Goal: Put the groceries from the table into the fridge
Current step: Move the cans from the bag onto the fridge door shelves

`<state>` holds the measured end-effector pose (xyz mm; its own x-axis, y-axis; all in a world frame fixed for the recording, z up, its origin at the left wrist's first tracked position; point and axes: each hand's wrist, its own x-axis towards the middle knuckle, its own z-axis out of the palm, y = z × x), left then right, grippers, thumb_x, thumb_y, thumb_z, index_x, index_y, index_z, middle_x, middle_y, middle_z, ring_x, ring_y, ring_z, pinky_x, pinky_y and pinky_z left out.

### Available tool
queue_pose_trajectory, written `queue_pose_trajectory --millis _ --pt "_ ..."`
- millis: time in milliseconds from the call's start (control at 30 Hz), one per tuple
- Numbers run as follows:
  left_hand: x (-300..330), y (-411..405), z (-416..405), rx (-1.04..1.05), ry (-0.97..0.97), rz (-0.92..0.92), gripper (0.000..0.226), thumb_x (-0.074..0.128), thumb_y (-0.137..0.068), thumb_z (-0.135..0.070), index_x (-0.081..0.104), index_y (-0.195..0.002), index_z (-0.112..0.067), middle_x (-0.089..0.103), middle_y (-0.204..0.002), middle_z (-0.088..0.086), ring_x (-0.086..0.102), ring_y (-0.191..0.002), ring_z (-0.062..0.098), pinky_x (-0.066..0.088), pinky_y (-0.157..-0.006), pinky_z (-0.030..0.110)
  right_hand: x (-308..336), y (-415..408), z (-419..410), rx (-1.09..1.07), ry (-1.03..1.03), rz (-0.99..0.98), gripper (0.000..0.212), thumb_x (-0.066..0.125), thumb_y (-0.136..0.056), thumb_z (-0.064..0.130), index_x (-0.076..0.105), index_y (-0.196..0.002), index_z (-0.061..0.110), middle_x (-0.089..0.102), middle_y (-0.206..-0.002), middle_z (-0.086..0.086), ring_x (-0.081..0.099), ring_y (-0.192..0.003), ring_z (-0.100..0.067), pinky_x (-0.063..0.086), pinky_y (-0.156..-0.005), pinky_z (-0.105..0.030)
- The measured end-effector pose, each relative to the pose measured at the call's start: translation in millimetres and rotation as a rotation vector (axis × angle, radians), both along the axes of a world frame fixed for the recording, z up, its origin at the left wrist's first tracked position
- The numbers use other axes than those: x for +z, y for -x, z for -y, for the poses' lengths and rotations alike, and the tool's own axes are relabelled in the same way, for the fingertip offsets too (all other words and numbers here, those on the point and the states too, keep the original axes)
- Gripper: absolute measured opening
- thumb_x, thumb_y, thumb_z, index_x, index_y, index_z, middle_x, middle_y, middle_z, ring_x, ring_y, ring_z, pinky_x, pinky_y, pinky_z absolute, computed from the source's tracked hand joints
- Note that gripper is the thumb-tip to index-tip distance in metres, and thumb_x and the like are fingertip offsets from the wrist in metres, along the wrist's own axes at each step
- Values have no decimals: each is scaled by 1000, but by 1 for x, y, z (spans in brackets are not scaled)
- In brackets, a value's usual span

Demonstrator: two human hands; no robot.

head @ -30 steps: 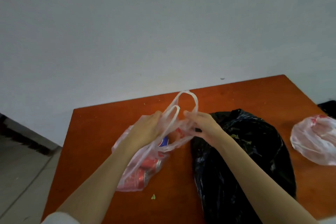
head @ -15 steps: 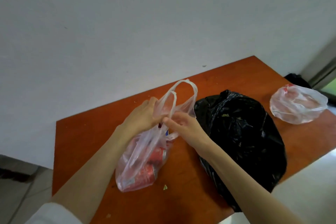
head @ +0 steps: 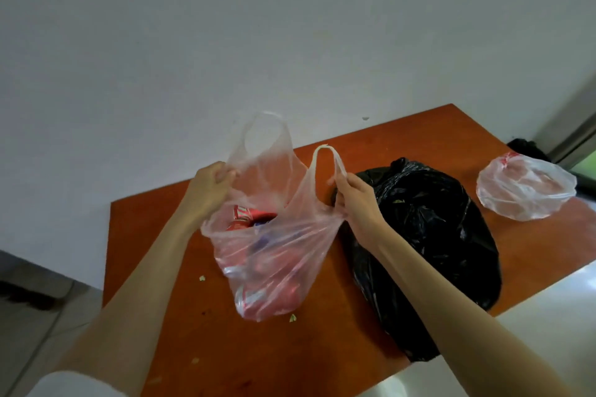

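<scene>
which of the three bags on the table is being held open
The clear bag of red cans, nearest the table's left end: the left hand and right hand pull its handles apart. The black bag and the small clear bag lie untouched.

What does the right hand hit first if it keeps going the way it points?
The right hand points up and away across the table. Past the bag handle it pinches, the way looks free up to the wall; depth is unclear.

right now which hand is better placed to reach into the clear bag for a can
Right, probably. Both hands grip a handle, pulling the clear bag open. The right hand sits lower, nearer the mouth and red can; the left hand holds its handle higher and could keep the bag up.
</scene>
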<state>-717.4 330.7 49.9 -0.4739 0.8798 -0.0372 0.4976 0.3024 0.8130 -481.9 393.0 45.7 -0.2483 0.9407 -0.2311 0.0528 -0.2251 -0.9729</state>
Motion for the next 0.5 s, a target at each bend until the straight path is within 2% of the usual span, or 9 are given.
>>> queue_pose_trajectory --millis 100,167,233,300,333,367,433,467,500 --pt "6 6 15 94 39 -61 20 46 -95 -15 60 -92 0 61 -90 19 55 -75 24 44 -67 35 12 3 -23 5 -40 40 28 49 -96 25 63 -73 18 36 -55 5 33 -52 -9 35 -56 -24" --pt "9 10 30 95 78 52 21 43 -97 -16 59 -87 -8 59 -78 9 54 -63 16 42 -61 30 16 1 -37 -11 -23 45 26 52 -94 18 66 -73 16 41 -51 9 34 -52 -10 43 -65 -29" --pt "12 11 45 65 130 181 22 41 -99 -19 57 -85 -16 49 -58 -5 44 -43 1 35 -47 19 21 2 -40 13 0 -1 32 48 -90 8 67 -65 14 48 -49 9 31 -51 -10 37 -60 -25" --pt "14 9 52 20 147 205 21 40 -99 -26 58 -89 -21 43 -52 -12 39 -35 -2 31 -39 11 22 5 -31 84 -25 -79 52 38 -88 5 64 -46 21 58 -63 -3 27 -49 -9 29 -54 -22" --pt "13 8 55 7 139 207 22 40 -99 -31 59 -93 -22 48 -57 -11 43 -40 -3 35 -41 10 21 6 -22 131 -43 -90 59 34 -90 9 60 -39 23 57 -65 -6 26 -48 -9 28 -52 -22" --pt "12 8 57 -9 138 197 25 40 -96 -39 58 -97 -23 56 -69 -7 50 -51 -4 42 -49 13 19 6 -14 172 -53 -60 65 31 -95 17 60 -37 22 53 -58 -4 26 -45 -8 29 -50 -20" --pt "4 12 58 -73 207 74 52 40 -85 -64 56 -109 -21 64 -99 1 62 -84 12 50 -73 30 9 5 2 249 -63 99 76 20 -100 42 54 -35 20 38 -41 5 27 -39 -7 33 -53 -19" --pt "-1 12 59 -106 276 -26 66 41 -78 -73 54 -115 -20 64 -108 2 63 -94 18 51 -76 33 3 4 7 295 -75 208 79 16 -97 53 47 -32 20 34 -37 7 29 -37 -7 34 -56 -21" --pt "-6 10 60 -107 327 -103 72 43 -75 -76 51 -119 -19 63 -111 1 63 -96 19 51 -70 29 -4 1 11 332 -91 329 78 17 -93 60 42 -31 20 35 -37 7 32 -36 -7 34 -59 -23"
